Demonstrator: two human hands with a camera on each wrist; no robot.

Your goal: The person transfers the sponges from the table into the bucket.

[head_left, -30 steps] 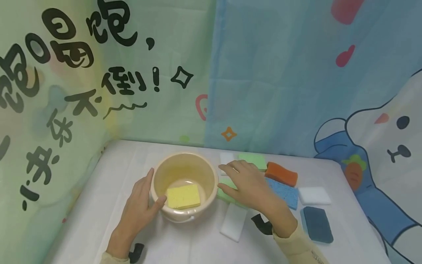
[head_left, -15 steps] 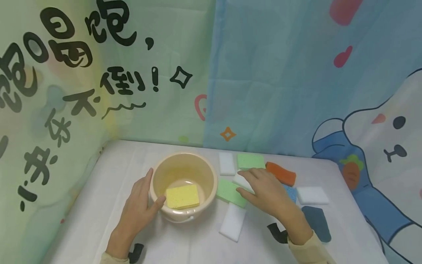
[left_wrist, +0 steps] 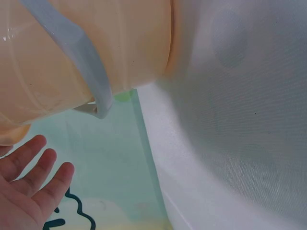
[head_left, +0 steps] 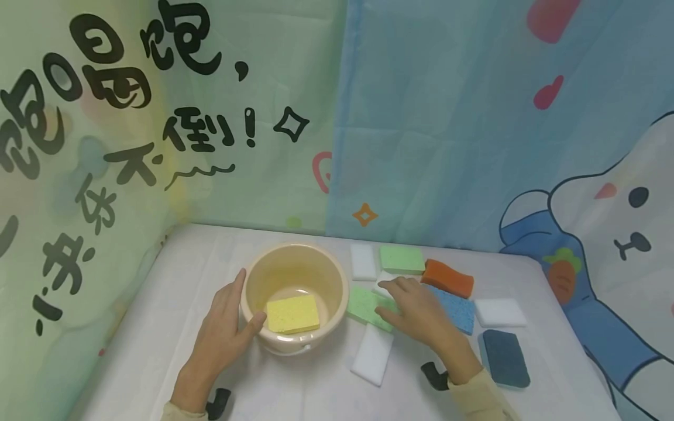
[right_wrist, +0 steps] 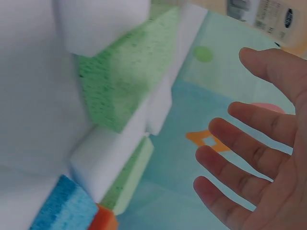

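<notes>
A cream bucket (head_left: 295,263) stands on the table with a yellow sponge (head_left: 292,314) lying in its bottom. My left hand (head_left: 223,327) is at the bucket's left side, thumb at the rim. Its other fingers (left_wrist: 56,184) stretch out straight and spread in the left wrist view. My right hand (head_left: 418,318) hovers over the sponges right of the bucket, holding nothing; its fingers are spread in the right wrist view. Beneath or beside it lie a green sponge (head_left: 362,305), a partly covered white sponge block (head_left: 384,280) and a blue sponge (head_left: 454,310).
Farther back are a white block (head_left: 363,262), a green sponge (head_left: 402,259) and an orange sponge (head_left: 447,278). A white block (head_left: 371,354) lies in front, another white block (head_left: 500,313) and a dark blue-grey sponge (head_left: 506,358) at right. A printed curtain (head_left: 432,146) closes off the back.
My right hand has moved right, away from the bucket's rim, then slightly back left over the sponges. The left hand and the bucket stay in place.
</notes>
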